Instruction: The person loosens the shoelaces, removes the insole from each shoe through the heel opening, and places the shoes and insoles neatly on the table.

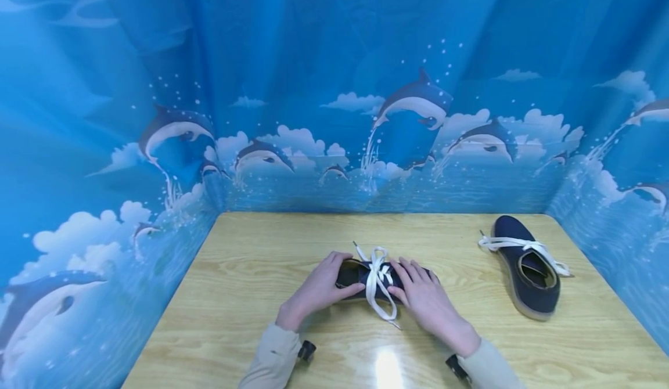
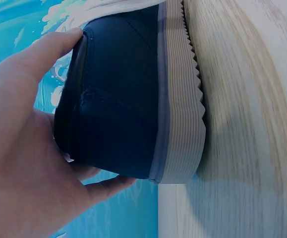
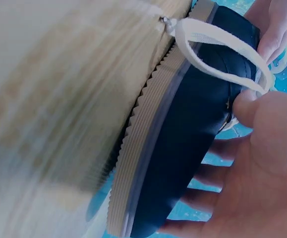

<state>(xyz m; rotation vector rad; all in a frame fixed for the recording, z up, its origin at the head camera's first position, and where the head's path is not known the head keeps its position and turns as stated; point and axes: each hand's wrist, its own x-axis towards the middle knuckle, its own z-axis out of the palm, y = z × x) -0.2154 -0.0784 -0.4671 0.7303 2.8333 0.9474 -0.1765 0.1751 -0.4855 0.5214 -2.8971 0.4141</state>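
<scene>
A dark navy shoe (image 1: pixel 349 274) lies sideways on the table, sole down, its heel toward the left. Its white shoelace (image 1: pixel 371 287) makes a looped bow over the middle, with loose ends to the far and near sides. My left hand (image 1: pixel 324 281) holds the heel end, thumb on the near side and fingers beyond it. Over the toe end lies my right hand (image 1: pixel 425 296), thumb beside the lace and fingers reaching across the upper. The left wrist view shows the heel (image 2: pixel 123 99) and ridged pale sole (image 2: pixel 183 114) between thumb and fingers.
A second navy shoe (image 1: pixel 540 305) stands at the table's right, toe pointing away, a white lace (image 1: pixel 514 241) draped across it. The wooden table (image 1: pixel 251 244) meets blue dolphin-printed curtains (image 1: pixel 313 191) behind and at both sides.
</scene>
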